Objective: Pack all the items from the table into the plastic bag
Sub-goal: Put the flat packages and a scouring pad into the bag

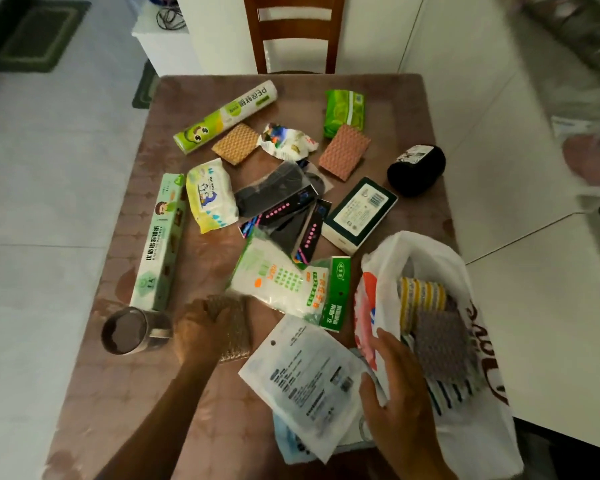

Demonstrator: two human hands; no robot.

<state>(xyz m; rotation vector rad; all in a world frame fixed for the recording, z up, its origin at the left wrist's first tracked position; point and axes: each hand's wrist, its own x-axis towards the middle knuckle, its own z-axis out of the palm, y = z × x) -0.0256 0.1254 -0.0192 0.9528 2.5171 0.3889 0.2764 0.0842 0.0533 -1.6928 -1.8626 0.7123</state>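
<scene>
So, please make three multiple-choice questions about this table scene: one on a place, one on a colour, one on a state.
1. Where does the metal cup stand?
A. near the table's left edge
B. inside the plastic bag
C. on the chair

2. What colour is the ball of yarn?
A. yellow
B. black
C. pink

3. What is the left hand doing?
A. hanging free above the table
B. holding the cling-film roll
C. gripping a brown sponge pad

Answers:
1 A: the cup stands by the long green box, left side.
2 B: its wool is black.
3 C: the fingers curl over the pad.
</scene>
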